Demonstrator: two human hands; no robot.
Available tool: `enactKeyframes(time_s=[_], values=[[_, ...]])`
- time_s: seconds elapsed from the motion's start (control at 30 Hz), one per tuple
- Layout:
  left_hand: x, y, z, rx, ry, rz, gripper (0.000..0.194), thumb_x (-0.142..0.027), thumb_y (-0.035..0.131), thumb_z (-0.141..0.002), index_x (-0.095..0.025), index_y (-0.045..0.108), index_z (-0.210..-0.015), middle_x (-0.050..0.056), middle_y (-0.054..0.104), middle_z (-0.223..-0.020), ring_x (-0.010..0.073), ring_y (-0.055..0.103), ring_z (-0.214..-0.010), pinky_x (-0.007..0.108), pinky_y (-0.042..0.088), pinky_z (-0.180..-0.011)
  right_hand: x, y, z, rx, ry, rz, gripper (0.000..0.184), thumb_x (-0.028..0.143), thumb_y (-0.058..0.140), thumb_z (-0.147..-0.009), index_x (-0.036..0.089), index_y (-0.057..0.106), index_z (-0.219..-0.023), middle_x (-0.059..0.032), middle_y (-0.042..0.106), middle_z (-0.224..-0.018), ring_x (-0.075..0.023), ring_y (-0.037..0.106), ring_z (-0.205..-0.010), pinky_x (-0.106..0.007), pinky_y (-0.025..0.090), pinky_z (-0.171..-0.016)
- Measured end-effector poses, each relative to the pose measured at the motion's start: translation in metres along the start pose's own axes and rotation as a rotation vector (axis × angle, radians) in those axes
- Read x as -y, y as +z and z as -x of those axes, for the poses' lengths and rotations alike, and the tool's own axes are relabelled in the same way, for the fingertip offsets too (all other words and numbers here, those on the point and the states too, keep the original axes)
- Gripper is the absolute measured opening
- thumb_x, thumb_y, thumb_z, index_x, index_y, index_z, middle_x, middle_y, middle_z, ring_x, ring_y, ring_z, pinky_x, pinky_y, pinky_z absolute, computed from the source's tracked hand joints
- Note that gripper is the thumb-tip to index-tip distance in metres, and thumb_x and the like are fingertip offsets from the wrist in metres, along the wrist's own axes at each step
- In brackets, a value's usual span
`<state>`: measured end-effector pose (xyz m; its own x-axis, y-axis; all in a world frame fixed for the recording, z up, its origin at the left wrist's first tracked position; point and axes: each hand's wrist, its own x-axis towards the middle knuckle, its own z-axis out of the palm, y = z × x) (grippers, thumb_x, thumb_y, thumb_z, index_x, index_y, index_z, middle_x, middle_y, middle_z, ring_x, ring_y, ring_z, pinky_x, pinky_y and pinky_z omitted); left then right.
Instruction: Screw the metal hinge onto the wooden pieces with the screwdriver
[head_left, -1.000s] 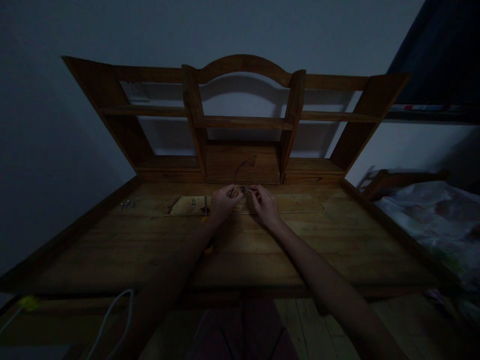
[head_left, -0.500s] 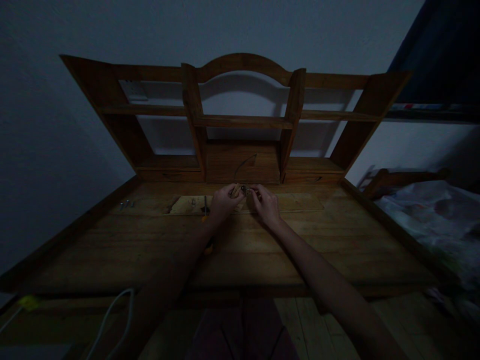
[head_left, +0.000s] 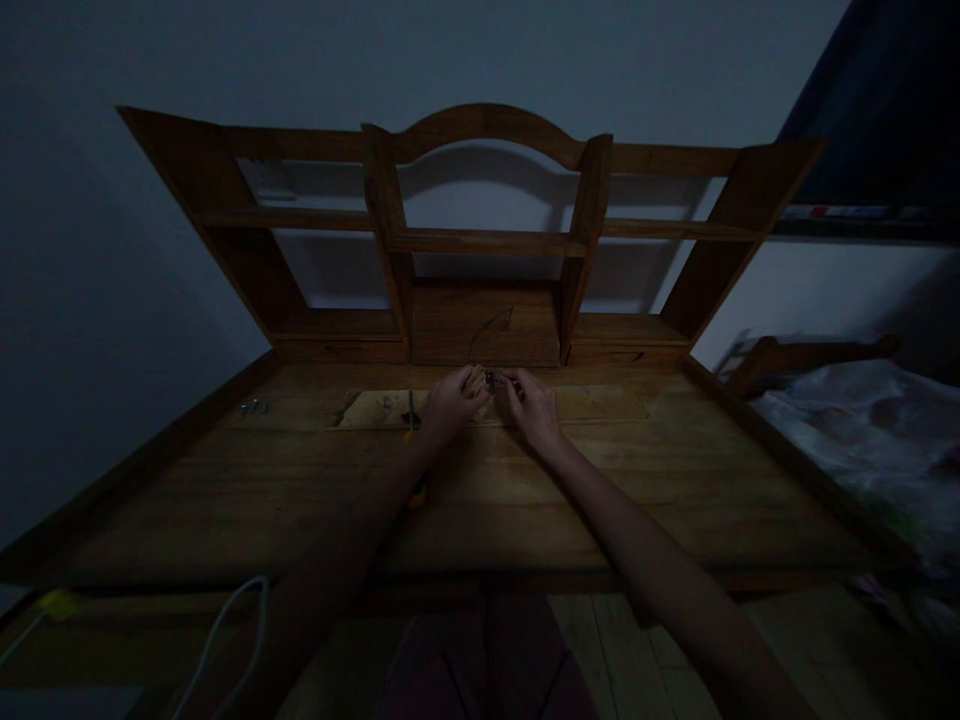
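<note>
My left hand (head_left: 448, 406) and my right hand (head_left: 532, 405) meet at the back middle of a wooden desk (head_left: 480, 490). The left hand's fingers are curled round a small light wooden piece (head_left: 475, 380). Against it, the right hand's fingertips pinch a small metal part (head_left: 492, 379) too dim to name. Both hands hover over a flat pale wooden board (head_left: 600, 404) lying on the desk. A screwdriver (head_left: 410, 412) with a yellow handle lies beside my left wrist, partly hidden by the arm.
A wooden hutch (head_left: 480, 240) with shelves stands along the desk's back. Small metal screws (head_left: 253, 407) lie at the left rear. A white cable (head_left: 225, 625) hangs off the front left. Bedding (head_left: 870, 450) lies to the right. The room is very dark.
Both hands stay together at the same spot with only slight finger movement on the small parts. The view has shifted up very slightly.
</note>
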<state>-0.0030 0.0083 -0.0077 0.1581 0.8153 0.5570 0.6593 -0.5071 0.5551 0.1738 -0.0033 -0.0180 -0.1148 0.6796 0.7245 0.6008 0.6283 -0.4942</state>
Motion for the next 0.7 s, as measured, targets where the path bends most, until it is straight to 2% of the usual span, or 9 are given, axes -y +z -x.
enactKeyframes(time_s=[0.3, 0.5, 0.7], values=[[0.0038, 0.0027, -0.0011, 0.065, -0.019, -0.008, 0.021, -0.034, 0.061, -0.086, -0.02, 0.063, -0.102, 0.002, 0.067, -0.087, 0.0177, 0.062, -0.078, 0.025, 0.042, -0.069, 0.0034, -0.0004, -0.0004, 0.001, -0.001, -0.001, 0.027, 0.031, 0.041, -0.102, 0.019, 0.064, -0.107, -0.0083, 0.071, -0.1, -0.0203, 0.066, -0.088, -0.031, 0.048, -0.079], [0.0029, 0.0031, 0.0001, 0.054, -0.004, -0.008, 0.026, -0.038, 0.063, -0.088, -0.02, 0.062, -0.106, 0.003, 0.068, -0.094, 0.0201, 0.064, -0.084, 0.028, 0.044, -0.072, 0.0041, -0.0006, 0.0001, 0.014, -0.008, -0.007, 0.025, 0.029, 0.041, -0.101, 0.02, 0.064, -0.106, -0.0088, 0.071, -0.101, -0.0218, 0.066, -0.091, -0.032, 0.048, -0.08], [0.003, 0.0027, 0.0, 0.07, -0.008, 0.017, 0.025, -0.04, 0.064, -0.089, -0.019, 0.063, -0.102, 0.004, 0.068, -0.091, 0.0186, 0.063, -0.08, 0.027, 0.044, -0.071, 0.0072, -0.0001, -0.0005, 0.018, -0.047, -0.048, 0.024, 0.027, 0.04, -0.101, 0.02, 0.062, -0.108, -0.0087, 0.07, -0.103, -0.021, 0.066, -0.094, -0.032, 0.049, -0.084]])
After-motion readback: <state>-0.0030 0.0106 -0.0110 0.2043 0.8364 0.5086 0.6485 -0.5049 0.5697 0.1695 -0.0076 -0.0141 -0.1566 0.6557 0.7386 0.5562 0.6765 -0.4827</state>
